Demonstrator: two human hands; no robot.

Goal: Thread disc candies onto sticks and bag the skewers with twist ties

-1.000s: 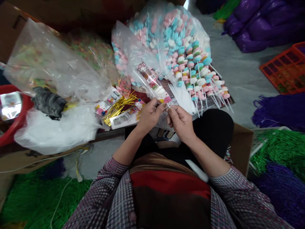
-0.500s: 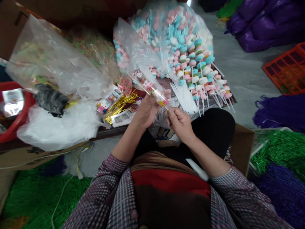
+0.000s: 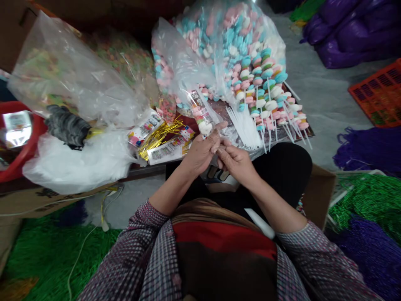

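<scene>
My left hand (image 3: 200,152) grips the lower end of a candy skewer in a clear printed sleeve (image 3: 200,109), which points up and away from me. My right hand (image 3: 236,161) pinches the same sleeve's bottom end, touching my left hand's fingers. Just beyond lie bare white sticks (image 3: 246,127) and a row of skewered pastel candies (image 3: 269,100). A big clear bag of pink, blue and white candies (image 3: 225,37) rises behind them. Gold twist ties (image 3: 156,136) and printed sleeves (image 3: 167,150) lie left of my hands.
Crumpled clear and white plastic bags (image 3: 78,104) fill the left, beside a red basin (image 3: 19,150). An orange crate (image 3: 379,94) and purple bundles (image 3: 357,33) sit at the right. Green strands (image 3: 366,200) and purple strands (image 3: 369,146) lie around my seat.
The sleeved skewer has turned more upright and shifted right in my left hand. My right hand has closed in against the left hand's fingers at the sleeve's lower end.
</scene>
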